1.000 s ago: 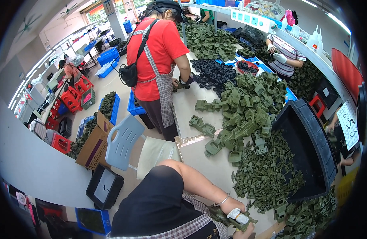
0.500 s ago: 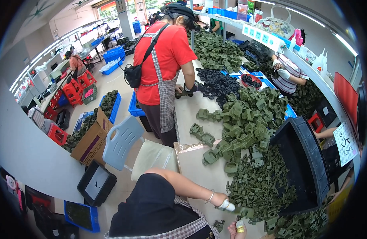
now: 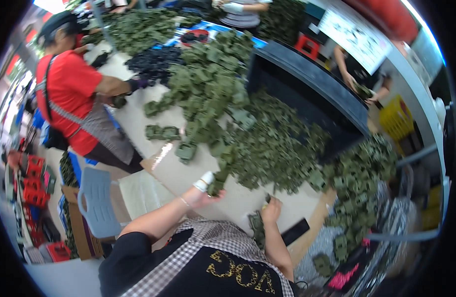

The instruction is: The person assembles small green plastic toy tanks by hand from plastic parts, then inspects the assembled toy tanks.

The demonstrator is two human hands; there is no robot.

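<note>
My left hand (image 3: 200,196), with white wrapping on a finger, is closed around an olive-green moulded plastic part (image 3: 217,183) that looks like a toy vehicle body. It hangs over the table's near side, beside the heap. To its right my right hand (image 3: 272,210) pinches a small dark-green plastic piece (image 3: 267,198); its outline is blurred. Just left of my right wrist another green plastic part (image 3: 256,226) lies by the apron. Ahead of both hands spreads a heap of small green pieces (image 3: 272,143), with larger green vehicle bodies (image 3: 208,84) piled beyond it.
A large dark bin (image 3: 307,84) lies tipped behind the small pieces. A flat black object (image 3: 296,231) rests right of my right forearm. More green parts (image 3: 354,198) are heaped at the right. A person in red (image 3: 69,99) works at the left, near black round pieces (image 3: 153,64).
The view has swung toward the right. My right hand, earlier near the lower edge, now shows fully, pinching a small piece. My left hand still holds a green part.
</note>
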